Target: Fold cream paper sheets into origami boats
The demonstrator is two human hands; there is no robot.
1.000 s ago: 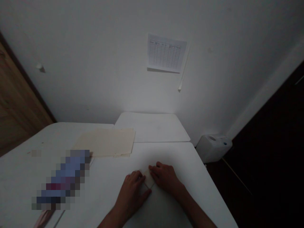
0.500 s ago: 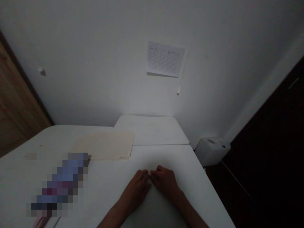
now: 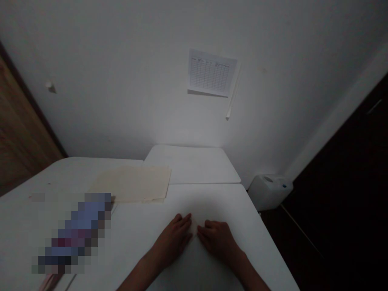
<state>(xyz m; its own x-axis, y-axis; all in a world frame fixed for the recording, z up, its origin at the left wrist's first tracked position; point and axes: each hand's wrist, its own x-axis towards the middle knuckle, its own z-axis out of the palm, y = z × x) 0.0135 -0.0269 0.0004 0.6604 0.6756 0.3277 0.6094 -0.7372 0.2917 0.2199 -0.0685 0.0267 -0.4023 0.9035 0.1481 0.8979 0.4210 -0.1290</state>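
My left hand and my right hand rest low over the white table, with a small gap between their fingertips. The left fingers lie close together, pointing forward and inward, with the thumb tucked below them. On the right, the fingers are curled and pinched toward the left hand. In the gap a faint, pale, thin edge shows between the fingertips, too dim and small to name. Ahead and to the left of the hands lie flat cream-coloured sheets.
A pixel-blurred bluish item lies on the table at left. A printed chart hangs on the wall, with a thin white strip beside it. A white plastic canister stands on the floor beyond the table's right edge.
My hands have moved apart, the right one going right and slightly nearer to me. The left index finger has straightened a little. The view has shifted slightly.
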